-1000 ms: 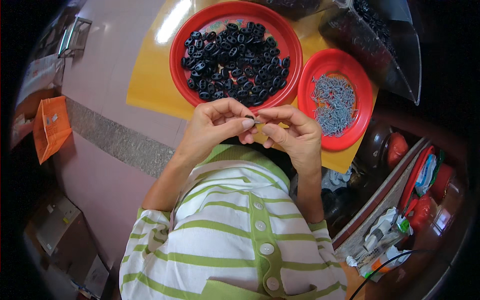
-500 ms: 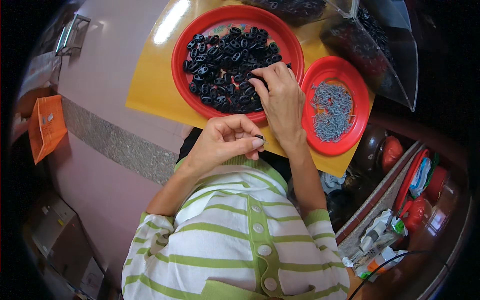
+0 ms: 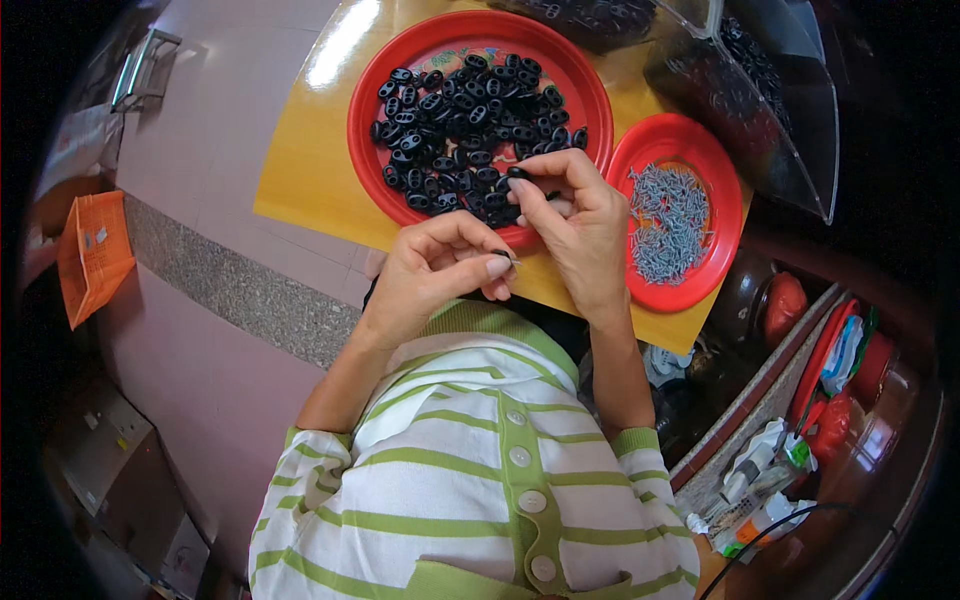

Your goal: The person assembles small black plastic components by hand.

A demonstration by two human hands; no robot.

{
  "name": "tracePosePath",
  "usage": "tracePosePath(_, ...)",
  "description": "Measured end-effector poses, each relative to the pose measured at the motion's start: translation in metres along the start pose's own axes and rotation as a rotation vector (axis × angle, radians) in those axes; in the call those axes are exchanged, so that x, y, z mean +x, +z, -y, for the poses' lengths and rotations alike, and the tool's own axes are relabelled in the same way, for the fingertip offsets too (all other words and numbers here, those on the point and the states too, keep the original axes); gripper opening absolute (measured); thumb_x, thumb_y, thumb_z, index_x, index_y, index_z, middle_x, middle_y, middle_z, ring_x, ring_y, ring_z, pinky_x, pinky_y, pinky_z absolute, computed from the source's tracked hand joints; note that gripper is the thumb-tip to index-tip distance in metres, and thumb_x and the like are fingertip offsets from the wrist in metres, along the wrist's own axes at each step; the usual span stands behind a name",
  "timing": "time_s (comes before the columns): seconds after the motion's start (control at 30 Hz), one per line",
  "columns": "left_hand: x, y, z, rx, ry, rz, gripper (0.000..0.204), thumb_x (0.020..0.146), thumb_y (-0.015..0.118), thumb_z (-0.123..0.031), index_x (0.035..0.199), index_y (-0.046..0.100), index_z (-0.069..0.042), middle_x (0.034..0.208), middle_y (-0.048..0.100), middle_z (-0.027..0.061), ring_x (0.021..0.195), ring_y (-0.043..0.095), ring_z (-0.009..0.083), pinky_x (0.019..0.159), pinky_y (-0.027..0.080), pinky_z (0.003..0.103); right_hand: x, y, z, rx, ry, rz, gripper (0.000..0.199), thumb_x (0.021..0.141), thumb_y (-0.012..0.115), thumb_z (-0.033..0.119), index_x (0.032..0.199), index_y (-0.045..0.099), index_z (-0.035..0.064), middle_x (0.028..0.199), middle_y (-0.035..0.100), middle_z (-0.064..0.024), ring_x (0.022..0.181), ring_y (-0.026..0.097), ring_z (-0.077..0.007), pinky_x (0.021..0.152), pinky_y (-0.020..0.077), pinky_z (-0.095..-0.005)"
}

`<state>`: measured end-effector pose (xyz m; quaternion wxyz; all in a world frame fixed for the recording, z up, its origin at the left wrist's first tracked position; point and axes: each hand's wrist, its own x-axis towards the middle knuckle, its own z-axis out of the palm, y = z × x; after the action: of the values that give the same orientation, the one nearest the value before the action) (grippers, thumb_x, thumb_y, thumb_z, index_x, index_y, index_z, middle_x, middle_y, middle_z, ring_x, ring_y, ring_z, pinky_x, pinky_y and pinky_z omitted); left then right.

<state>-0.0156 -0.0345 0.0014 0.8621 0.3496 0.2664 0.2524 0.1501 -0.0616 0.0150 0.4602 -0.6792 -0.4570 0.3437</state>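
Observation:
My left hand (image 3: 440, 265) is closed in a pinch, in front of the large red tray. Between its thumb and finger sits a small black two-hole plastic piece (image 3: 502, 254), with the thin end of a screw (image 3: 516, 262) sticking out of it. Over the tray's near right rim, my right hand (image 3: 580, 225) pinches another black plastic piece (image 3: 517, 173) at its fingertips. The large red tray (image 3: 362, 110) holds a heap of such black oval pieces (image 3: 450, 110). To its right, a smaller red oval tray (image 3: 728, 180) carries many small grey screws (image 3: 668, 220).
Both trays stand on a yellow tabletop (image 3: 290, 175). A clear plastic bin (image 3: 775, 130) with dark pieces is at the back right. An orange bag (image 3: 95, 255) stands at the far left, and a cluttered shelf (image 3: 770, 470) with packets lies to the right.
My right hand has drawn back toward me from the heap with a black piece in its fingertips. The left hand has shifted slightly up and left, still pinching its piece.

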Motion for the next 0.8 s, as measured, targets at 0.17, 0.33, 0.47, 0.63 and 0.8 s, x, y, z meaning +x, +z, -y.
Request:
tracePosePath(0.17, 0.003, 0.005, -0.008, 0.054, 0.091, -0.076, 0.007, 0.085, 0.059, -0.001, 0.091, 0.058, 0.001, 0.085, 0.064, 0.0084, 0.073, 0.062, 0.0127, 0.067, 0.051, 0.023, -0.014, -0.01, 0.003, 0.296, 0.04, 0.037, 0.017, 0.084, 0.061, 0.002, 0.101, 0.062, 0.0012, 0.089, 0.058, -0.0015, 0.072, 0.056, -0.0053, 0.061, 0.0472, -0.0166)
tracePosePath(0.33, 0.008, 0.009, -0.012, 0.15, 0.251, -0.175, 0.008, 0.085, 0.059, -0.002, 0.093, 0.058, 0.001, 0.087, 0.064, 0.0087, 0.076, 0.062, 0.0128, 0.071, 0.049, 0.023, -0.023, -0.013, 0.004, 0.307, -0.017, 0.066, 0.017, 0.084, 0.06, 0.002, 0.102, 0.062, 0.0022, 0.094, 0.053, -0.0021, 0.077, 0.054, -0.0059, 0.063, 0.0476, -0.0186)
tracePosePath(0.47, 0.012, 0.016, -0.01, 0.22, 0.298, -0.181, 0.009, 0.085, 0.057, 0.0, 0.094, 0.058, 0.002, 0.096, 0.063, 0.0121, 0.081, 0.063, 0.0141, 0.074, 0.05, 0.024, -0.031, -0.013, 0.0, 0.437, 0.033, 0.036, 0.016, 0.085, 0.06, 0.002, 0.101, 0.062, 0.002, 0.092, 0.056, -0.0024, 0.074, 0.056, -0.0067, 0.063, 0.049, -0.0196)
tracePosePath(0.63, 0.013, 0.025, -0.006, 0.234, 0.296, -0.188, 0.011, 0.085, 0.057, 0.003, 0.095, 0.058, 0.004, 0.101, 0.063, 0.0135, 0.086, 0.064, 0.0162, 0.08, 0.05, 0.026, -0.036, -0.019, -0.008, 0.432, -0.015, 0.016, 0.015, 0.085, 0.059, 0.002, 0.1, 0.062, 0.0015, 0.09, 0.059, -0.0024, 0.072, 0.057, -0.0071, 0.064, 0.0498, -0.0191)
tracePosePath(0.8, 0.014, 0.028, -0.005, 0.282, 0.275, -0.165, 0.011, 0.085, 0.057, 0.001, 0.096, 0.057, 0.005, 0.098, 0.064, 0.0136, 0.086, 0.064, 0.017, 0.08, 0.051, 0.027, -0.04, -0.019, -0.008, 0.555, 0.013, -0.02, 0.015, 0.086, 0.058, 0.002, 0.101, 0.062, 0.0018, 0.093, 0.06, -0.0032, 0.078, 0.059, -0.0074, 0.066, 0.0502, -0.0198)
